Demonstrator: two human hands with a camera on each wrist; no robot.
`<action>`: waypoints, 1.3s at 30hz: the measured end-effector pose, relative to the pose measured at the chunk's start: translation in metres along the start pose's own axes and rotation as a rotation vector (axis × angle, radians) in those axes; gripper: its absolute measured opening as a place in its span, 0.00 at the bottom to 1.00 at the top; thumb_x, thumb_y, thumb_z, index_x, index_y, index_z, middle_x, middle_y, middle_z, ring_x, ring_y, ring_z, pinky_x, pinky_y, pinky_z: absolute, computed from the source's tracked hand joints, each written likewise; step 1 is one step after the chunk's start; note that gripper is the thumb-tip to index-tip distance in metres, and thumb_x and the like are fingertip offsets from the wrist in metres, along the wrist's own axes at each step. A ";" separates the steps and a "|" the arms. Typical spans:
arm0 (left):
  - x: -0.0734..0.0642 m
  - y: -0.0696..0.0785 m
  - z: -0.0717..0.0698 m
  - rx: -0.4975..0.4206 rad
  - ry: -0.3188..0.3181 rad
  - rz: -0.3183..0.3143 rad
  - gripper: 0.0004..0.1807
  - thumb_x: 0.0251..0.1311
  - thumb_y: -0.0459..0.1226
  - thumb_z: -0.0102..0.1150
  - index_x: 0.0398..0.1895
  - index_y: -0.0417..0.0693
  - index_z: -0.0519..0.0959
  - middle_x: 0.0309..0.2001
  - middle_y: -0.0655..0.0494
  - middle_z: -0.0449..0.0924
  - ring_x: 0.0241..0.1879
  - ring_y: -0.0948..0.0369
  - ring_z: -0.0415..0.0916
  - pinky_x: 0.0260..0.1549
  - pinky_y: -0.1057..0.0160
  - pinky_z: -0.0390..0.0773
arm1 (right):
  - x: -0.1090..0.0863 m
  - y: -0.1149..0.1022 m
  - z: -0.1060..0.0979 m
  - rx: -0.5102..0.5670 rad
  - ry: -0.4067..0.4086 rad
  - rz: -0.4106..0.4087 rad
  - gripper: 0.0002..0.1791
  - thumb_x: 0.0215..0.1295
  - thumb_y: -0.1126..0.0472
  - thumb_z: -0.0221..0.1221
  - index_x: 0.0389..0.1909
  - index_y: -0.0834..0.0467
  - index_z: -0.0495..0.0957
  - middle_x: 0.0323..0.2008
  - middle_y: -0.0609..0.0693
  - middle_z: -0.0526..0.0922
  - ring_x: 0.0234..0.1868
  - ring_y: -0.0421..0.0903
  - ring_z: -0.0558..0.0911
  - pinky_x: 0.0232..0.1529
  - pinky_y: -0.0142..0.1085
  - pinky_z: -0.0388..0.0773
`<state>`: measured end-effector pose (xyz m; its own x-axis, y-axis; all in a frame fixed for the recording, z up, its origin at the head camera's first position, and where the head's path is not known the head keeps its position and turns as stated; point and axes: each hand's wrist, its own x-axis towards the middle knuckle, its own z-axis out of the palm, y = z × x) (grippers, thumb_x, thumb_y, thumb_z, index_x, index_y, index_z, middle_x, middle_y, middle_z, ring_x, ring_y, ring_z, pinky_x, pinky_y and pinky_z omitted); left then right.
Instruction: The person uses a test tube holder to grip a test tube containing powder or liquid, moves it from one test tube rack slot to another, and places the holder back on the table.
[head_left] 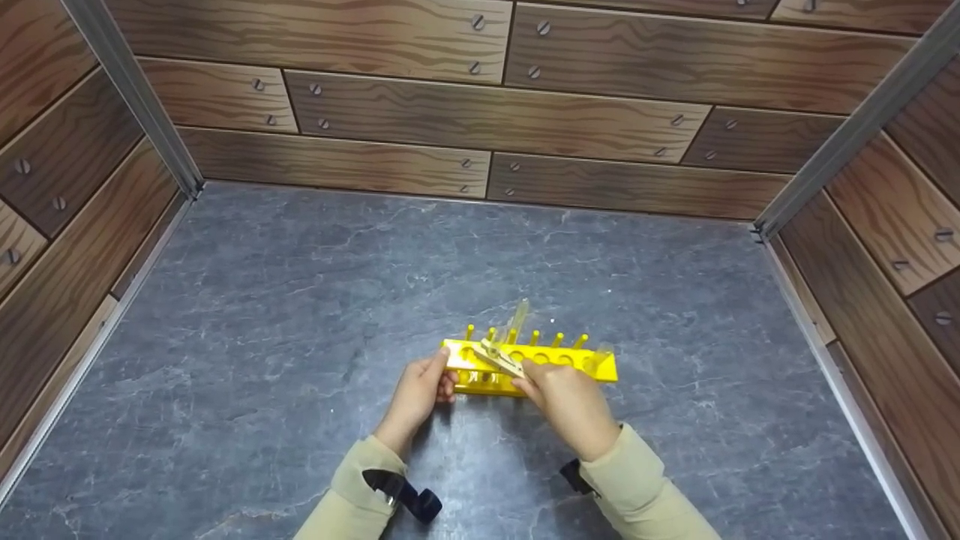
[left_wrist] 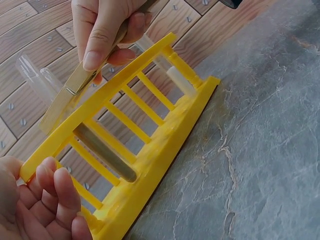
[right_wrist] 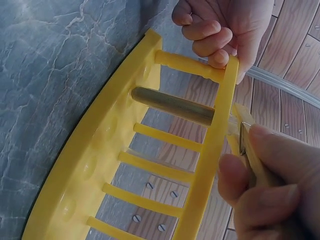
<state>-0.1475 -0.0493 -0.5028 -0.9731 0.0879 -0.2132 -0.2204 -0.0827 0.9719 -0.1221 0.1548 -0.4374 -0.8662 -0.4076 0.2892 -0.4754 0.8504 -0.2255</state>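
Pinching the left end of a yellow rack (head_left: 529,351) is the left hand (head_left: 415,386); the right hand (head_left: 574,401) grips a wooden clamp (head_left: 504,361).

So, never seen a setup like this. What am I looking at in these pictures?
There's no machine: a person works with a bare left hand and right hand. The wide picture is taken from the head, looking forward and down; the two close-ups come from the wrists. On the grey surface is a yellow rack with a dark tube and, at its right end, a pale tube. A clear tube slants up at the far side. The left hand grips the rack's end; the right hand holds a wooden clamp, its tip by the dark tube's top. Whether it grips that tube, I can't tell.
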 end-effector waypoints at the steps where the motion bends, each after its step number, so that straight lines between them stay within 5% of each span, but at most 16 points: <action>1: 0.000 0.000 0.000 0.001 0.001 -0.001 0.24 0.70 0.45 0.42 0.18 0.40 0.74 0.13 0.59 0.67 0.14 0.65 0.68 0.19 0.67 0.74 | 0.000 0.000 0.000 -0.004 -0.001 -0.001 0.10 0.60 0.54 0.61 0.30 0.59 0.80 0.17 0.46 0.76 0.16 0.37 0.69 0.17 0.29 0.69; 20: 0.001 0.000 0.001 -0.002 0.001 0.009 0.24 0.71 0.43 0.41 0.17 0.42 0.73 0.12 0.59 0.67 0.13 0.65 0.68 0.18 0.68 0.73 | -0.001 0.001 -0.001 -0.050 0.053 -0.027 0.10 0.57 0.55 0.63 0.31 0.59 0.81 0.21 0.49 0.80 0.18 0.43 0.77 0.19 0.33 0.74; 39: 0.001 -0.001 0.000 0.009 -0.007 0.006 0.24 0.71 0.44 0.41 0.18 0.41 0.74 0.12 0.59 0.67 0.13 0.64 0.68 0.18 0.68 0.72 | 0.000 0.000 -0.011 -0.030 0.084 -0.048 0.10 0.58 0.54 0.63 0.27 0.57 0.78 0.16 0.43 0.73 0.15 0.38 0.68 0.16 0.29 0.68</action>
<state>-0.1488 -0.0490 -0.5037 -0.9738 0.0946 -0.2067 -0.2140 -0.0746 0.9740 -0.1200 0.1588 -0.4269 -0.8259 -0.4199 0.3763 -0.5102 0.8406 -0.1818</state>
